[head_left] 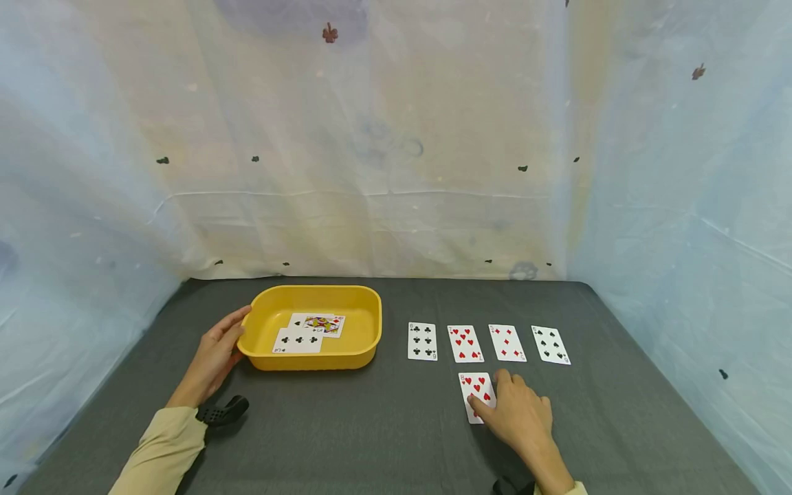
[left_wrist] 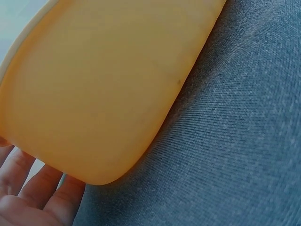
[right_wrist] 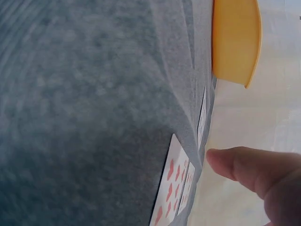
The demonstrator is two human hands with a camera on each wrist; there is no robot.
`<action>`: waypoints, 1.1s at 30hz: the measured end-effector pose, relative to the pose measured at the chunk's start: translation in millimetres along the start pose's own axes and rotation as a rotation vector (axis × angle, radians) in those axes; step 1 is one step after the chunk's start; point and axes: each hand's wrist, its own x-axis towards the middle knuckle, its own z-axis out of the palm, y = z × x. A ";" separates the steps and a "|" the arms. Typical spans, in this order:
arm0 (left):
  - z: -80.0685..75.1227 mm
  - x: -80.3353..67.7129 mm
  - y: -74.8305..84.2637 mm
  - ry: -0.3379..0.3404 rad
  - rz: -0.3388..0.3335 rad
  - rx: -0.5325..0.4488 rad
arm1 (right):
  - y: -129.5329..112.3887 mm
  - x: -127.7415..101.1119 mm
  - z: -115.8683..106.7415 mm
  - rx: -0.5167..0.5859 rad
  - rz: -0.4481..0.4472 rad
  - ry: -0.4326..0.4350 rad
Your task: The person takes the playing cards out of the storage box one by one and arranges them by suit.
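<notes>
The right hand lies flat over the near corner of a red hearts card, fingers straight and pressing it to the grey cloth, not curled round it. That card sits alone in a second row, just below the seven of hearts — likely set there to match suit. Above it runs a tidy line of four face-up cards: the six of clubs, the hearts, a diamonds card and a spades card, all apart from each other. Over on the other side, the left hand rests open against the outer wall of the yellow tray, fingers relaxed along its side, seemingly steadying it. The left wrist view shows fingertips just under the rim. Inside the tray lie a clubs card and a face card, overlapping.
</notes>
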 end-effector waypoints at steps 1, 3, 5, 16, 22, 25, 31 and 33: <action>0.2 0.4 0.3 0.002 0.000 -0.001 | 0.0 0.5 -0.7 0.000 -0.001 -0.001; 0.5 1.0 0.8 0.004 -0.002 -0.008 | 0.0 1.3 -1.9 -0.003 -0.003 -0.005; 0.3 0.7 0.1 0.006 -0.006 -0.011 | -0.2 1.6 -2.5 -0.006 -0.011 -0.007; 0.8 2.5 -2.1 0.007 -0.004 0.002 | -1.7 7.7 -12.3 0.093 -0.067 0.046; -0.9 0.5 -2.3 0.005 -0.006 -0.007 | -5.9 13.1 -17.4 0.158 -0.093 0.054; -0.9 -0.1 -2.1 0.006 -0.006 -0.010 | -7.2 16.5 -18.6 0.174 -0.112 0.075; -0.5 0.4 -2.2 0.010 0.003 -0.011 | -9.7 20.9 -23.6 0.278 -0.188 0.104; -0.6 0.6 -2.3 0.010 0.006 -0.013 | -11.1 21.8 -25.4 0.344 -0.221 0.111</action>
